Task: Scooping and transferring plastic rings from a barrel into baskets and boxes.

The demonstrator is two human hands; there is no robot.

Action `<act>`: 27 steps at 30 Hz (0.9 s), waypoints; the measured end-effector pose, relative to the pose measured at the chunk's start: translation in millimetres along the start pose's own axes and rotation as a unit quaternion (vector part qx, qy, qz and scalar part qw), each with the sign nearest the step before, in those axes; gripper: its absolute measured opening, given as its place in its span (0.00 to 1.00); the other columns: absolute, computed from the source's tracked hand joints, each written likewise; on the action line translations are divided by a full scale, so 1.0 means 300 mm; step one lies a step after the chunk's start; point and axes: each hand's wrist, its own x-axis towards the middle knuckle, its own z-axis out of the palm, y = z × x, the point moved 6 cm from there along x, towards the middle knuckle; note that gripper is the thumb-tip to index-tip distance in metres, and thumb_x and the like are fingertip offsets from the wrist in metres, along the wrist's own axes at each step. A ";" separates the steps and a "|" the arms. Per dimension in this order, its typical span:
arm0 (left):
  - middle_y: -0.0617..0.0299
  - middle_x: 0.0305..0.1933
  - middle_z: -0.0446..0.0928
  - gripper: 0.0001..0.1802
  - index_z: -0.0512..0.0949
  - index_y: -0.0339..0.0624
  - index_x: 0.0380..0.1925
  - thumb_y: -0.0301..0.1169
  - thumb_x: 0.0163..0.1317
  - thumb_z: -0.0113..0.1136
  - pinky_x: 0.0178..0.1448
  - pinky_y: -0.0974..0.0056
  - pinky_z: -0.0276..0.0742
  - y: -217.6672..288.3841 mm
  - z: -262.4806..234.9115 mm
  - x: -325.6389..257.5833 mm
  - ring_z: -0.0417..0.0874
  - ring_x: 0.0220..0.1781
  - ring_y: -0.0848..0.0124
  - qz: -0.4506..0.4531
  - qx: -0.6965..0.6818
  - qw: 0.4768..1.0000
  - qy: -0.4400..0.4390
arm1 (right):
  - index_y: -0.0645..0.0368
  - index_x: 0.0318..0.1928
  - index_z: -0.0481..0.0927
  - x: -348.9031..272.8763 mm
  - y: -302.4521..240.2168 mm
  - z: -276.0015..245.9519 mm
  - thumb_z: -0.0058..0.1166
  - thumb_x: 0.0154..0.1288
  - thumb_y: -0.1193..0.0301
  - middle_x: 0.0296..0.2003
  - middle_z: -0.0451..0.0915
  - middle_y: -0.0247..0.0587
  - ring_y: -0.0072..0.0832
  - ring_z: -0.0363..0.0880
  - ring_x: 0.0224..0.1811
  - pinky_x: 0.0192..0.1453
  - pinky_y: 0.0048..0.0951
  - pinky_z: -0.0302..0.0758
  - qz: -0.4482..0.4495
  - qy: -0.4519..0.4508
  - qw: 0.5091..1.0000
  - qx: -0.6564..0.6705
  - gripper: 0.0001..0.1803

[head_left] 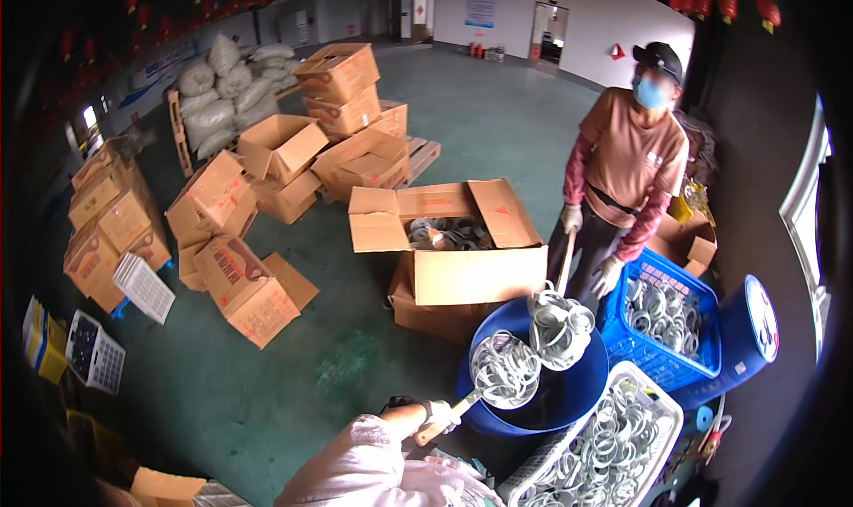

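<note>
The co-worker stands across the barrel, one gloved grip around the pole of a second strainer and the other just beside the blue basket. The carton stands open, dark looped pieces inside. The barrel looks largely bare inside where it shows; the strainers hide much of it, so what remains there cannot be told. The white basket holds a broad heap of rings, and the blue basket holds another. My judgement is that the scooping is well along, with these two loads still to be dealt with. The strainer is tilted over the barrel, and its load has not been tipped out. What looks to be the left grip is clenched around its wooden handle; the right is out of sight, its state unknown. Smallest are the rings, piled in the strainer's bowl over the barrel.
</note>
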 end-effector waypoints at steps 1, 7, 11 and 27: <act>0.64 0.23 0.76 0.09 0.76 0.38 0.29 0.33 0.59 0.62 0.27 0.69 0.74 -0.002 0.014 0.006 0.76 0.22 0.73 -0.006 -0.006 1.000 0.006 | 0.60 0.35 0.78 -0.001 0.016 -0.028 0.49 0.60 0.66 0.36 0.76 0.47 0.39 0.77 0.36 0.42 0.35 0.75 0.002 0.008 1.000 0.004 0.10; 0.63 0.24 0.77 0.11 0.77 0.38 0.29 0.34 0.58 0.63 0.28 0.68 0.74 -0.045 0.077 0.028 0.77 0.23 0.73 0.009 0.006 1.000 0.009 | 0.60 0.35 0.78 -0.006 0.082 -0.130 0.49 0.59 0.67 0.37 0.77 0.49 0.40 0.77 0.37 0.43 0.36 0.75 0.006 0.032 0.999 0.009 0.11; 0.63 0.24 0.77 0.11 0.77 0.38 0.29 0.35 0.58 0.63 0.29 0.69 0.75 -0.065 0.106 0.035 0.77 0.23 0.72 0.002 0.020 1.000 0.017 | 0.61 0.35 0.79 -0.008 0.116 -0.175 0.50 0.58 0.67 0.38 0.77 0.50 0.41 0.77 0.38 0.44 0.36 0.75 0.009 0.045 0.999 0.005 0.11; 0.63 0.21 0.74 0.09 0.76 0.41 0.26 0.33 0.59 0.62 0.25 0.65 0.70 -0.103 0.111 0.011 0.75 0.20 0.70 0.003 0.007 1.000 0.009 | 0.61 0.36 0.80 0.005 0.189 -0.248 0.50 0.55 0.67 0.41 0.78 0.54 0.45 0.78 0.40 0.46 0.37 0.75 0.011 0.082 0.995 -0.056 0.13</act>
